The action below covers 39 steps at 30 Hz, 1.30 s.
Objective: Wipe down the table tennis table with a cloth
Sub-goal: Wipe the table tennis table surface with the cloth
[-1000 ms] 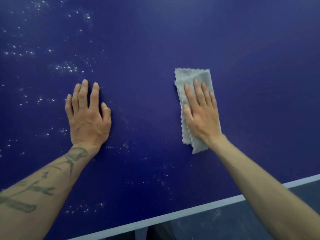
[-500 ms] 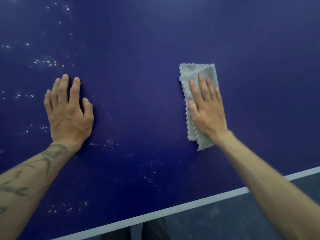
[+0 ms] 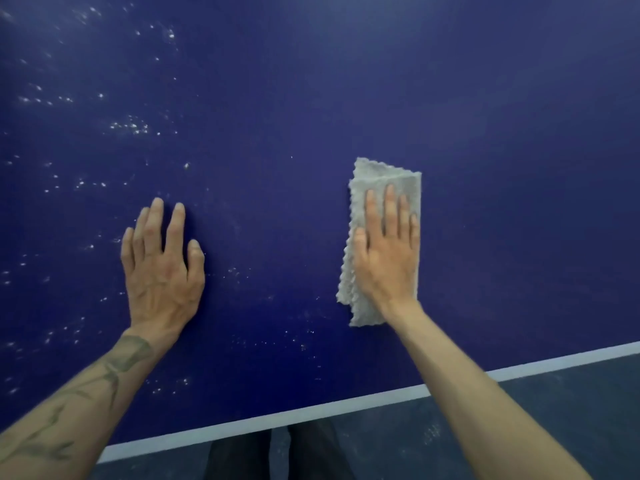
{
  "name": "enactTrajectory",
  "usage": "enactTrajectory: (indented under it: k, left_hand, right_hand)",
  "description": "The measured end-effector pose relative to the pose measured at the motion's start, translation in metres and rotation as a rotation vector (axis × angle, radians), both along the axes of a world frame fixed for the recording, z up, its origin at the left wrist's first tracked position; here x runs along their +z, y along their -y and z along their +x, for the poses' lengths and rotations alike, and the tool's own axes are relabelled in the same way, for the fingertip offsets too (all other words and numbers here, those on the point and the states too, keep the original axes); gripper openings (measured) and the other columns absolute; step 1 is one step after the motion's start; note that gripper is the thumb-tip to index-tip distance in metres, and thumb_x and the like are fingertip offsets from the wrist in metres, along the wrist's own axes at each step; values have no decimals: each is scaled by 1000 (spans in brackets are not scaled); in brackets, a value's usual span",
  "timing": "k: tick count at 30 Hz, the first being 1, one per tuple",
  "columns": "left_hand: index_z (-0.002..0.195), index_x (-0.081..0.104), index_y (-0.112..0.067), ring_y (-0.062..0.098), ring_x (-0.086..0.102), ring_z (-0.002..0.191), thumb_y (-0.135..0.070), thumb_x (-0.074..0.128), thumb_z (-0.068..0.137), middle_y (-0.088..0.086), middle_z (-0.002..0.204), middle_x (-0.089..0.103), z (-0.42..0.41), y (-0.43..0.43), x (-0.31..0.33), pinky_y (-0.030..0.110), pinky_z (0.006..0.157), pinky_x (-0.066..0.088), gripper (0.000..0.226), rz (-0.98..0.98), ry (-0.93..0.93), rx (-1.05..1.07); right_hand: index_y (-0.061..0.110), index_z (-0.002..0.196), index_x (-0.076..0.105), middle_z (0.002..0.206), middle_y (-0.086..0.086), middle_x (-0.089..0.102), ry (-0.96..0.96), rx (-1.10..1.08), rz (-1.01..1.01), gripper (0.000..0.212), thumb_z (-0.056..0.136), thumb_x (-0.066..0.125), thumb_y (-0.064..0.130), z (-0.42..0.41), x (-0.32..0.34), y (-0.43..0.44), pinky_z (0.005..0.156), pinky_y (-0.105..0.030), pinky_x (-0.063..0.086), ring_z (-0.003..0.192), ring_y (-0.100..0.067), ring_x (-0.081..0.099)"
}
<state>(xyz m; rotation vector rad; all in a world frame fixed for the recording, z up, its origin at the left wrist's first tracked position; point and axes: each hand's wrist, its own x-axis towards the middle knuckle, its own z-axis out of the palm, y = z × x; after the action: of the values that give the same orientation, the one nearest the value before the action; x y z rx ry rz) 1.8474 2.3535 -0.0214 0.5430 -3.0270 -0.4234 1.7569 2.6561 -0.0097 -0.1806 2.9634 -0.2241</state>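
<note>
The dark blue table tennis table (image 3: 485,116) fills most of the view. A folded grey cloth (image 3: 381,174) with scalloped edges lies flat on it, right of centre. My right hand (image 3: 386,254) presses flat on the cloth with straight fingers. My left hand (image 3: 161,268) rests flat on the bare table surface to the left, fingers spread and straight. White specks and droplets (image 3: 128,126) dot the left part of the table and the strip near the front edge.
A white edge line (image 3: 311,412) runs along the table's near side, rising to the right. Below it lie a dark grey floor (image 3: 519,427) and my dark trouser legs (image 3: 277,452).
My right hand with the cloth has slid toward me and slightly left on the table. The view has shifted, so my left hand sits lower and further right in the frame.
</note>
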Motion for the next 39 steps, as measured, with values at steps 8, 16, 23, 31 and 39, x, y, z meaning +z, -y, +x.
enactTrajectory:
  k: [8,16,23,31,39]
  left_hand:
    - [164,32,-13,29,16,161,-35,35,107,11,173,21,20,-1,-8,49,132,7,61,-25,16,11]
    - [163,35,-14,28,19,160,-32,38,107,10,172,25,19,1,-9,46,132,8,58,-36,-10,16]
    - [163,35,-14,28,20,160,-33,37,107,11,172,25,18,2,-9,48,132,10,59,-31,-13,16]
    - [163,35,-14,29,20,160,-32,38,107,11,172,26,20,4,-11,48,132,10,59,-54,-25,5]
    - [164,33,-14,29,19,161,-32,38,108,11,172,24,21,5,-11,51,132,13,59,-41,-18,-5]
  right_hand:
    - [30,172,10,180,0,0,-14,196,-21,64,111,24,43,-27,-12,25,134,-47,5,166,-20,-2]
    - [23,172,6,180,-6,-4,-17,110,-62,67,111,26,40,26,-10,86,134,-50,3,166,-26,-5]
    - [24,172,13,180,-5,2,-20,436,-46,65,111,32,38,37,-11,66,134,-50,10,166,-22,-1]
    - [25,172,10,180,-7,3,-40,233,-52,67,108,17,43,-50,-11,148,134,-50,3,166,-26,0]
    - [26,172,14,180,-4,5,-30,471,16,63,112,27,40,-6,-8,76,134,-49,7,166,-22,2]
